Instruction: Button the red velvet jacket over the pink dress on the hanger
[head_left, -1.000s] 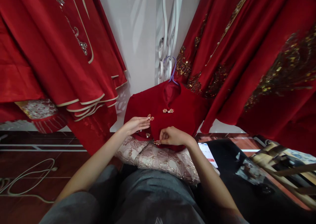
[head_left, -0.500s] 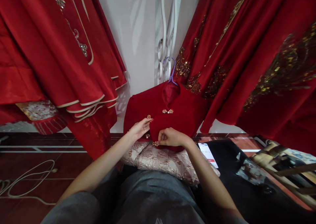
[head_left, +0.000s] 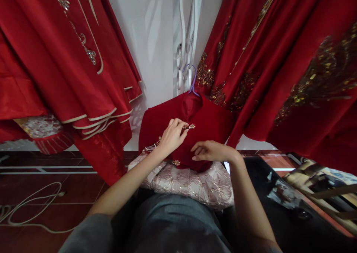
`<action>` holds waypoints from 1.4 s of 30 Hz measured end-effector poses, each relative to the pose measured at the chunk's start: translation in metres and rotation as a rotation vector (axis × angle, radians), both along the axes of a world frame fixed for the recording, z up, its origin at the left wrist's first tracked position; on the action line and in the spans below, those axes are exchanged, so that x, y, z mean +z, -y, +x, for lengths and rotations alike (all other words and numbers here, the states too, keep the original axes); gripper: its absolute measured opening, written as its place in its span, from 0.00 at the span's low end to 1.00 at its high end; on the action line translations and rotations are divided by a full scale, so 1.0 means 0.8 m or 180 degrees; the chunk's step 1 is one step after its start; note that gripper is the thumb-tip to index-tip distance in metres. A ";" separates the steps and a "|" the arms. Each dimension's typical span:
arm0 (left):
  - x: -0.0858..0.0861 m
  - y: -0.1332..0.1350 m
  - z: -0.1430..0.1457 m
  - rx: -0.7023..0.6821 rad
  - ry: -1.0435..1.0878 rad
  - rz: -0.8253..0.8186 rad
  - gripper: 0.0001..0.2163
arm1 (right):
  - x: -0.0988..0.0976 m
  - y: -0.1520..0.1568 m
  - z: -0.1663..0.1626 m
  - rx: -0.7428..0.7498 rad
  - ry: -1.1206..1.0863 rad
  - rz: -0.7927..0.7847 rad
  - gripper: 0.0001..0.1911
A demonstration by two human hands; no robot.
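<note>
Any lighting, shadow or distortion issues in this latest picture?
In the head view, light is dim and soft shadows streak the pale wall; there, the red jacket sinks dark, detail muted; at that view's sides, hanging red garments splay, likely wide-angle stretch; mid-view, left hand and right hand outline clearly.

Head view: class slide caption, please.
Left hand at the top clasp of a red garment, right hand lower down.

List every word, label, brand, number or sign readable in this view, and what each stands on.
None can be read.
Phone: only a sliver shows beside the right forearm; no text legible.
Clear packet: too blurred to tell whether it bears print.
Red garment: no lettering visible.
</note>
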State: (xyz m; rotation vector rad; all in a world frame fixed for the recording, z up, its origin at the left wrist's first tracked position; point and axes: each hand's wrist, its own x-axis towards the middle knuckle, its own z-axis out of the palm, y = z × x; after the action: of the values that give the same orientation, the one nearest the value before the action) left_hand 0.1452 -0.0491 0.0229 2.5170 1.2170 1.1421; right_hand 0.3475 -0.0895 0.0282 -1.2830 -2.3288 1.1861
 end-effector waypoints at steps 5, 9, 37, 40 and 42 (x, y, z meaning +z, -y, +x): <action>0.009 -0.038 0.020 0.0237 -0.1153 0.0600 0.10 | 0.010 0.005 0.017 -0.0066 -0.0256 -0.0111 0.21; 0.011 -0.043 0.020 0.0162 -0.1406 0.0801 0.10 | 0.012 0.006 0.027 -0.0150 -0.0261 -0.0023 0.21; 0.011 -0.052 0.001 -0.0517 -0.1421 0.2013 0.10 | 0.025 -0.002 0.016 -0.0538 -0.1659 0.0525 0.19; 0.013 -0.050 0.003 -0.0283 -0.1366 0.2048 0.11 | 0.031 -0.021 -0.010 -0.1153 -0.2622 0.0907 0.24; 0.013 -0.048 0.003 -0.0064 -0.1338 0.2032 0.13 | 0.030 -0.034 -0.030 -0.1390 -0.2848 0.0956 0.29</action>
State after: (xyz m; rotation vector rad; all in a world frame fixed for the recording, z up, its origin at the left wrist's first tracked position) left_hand 0.1478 -0.0105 0.0334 3.3742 1.0054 1.1776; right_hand 0.3234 -0.0623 0.0521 -0.8306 -1.4155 0.9332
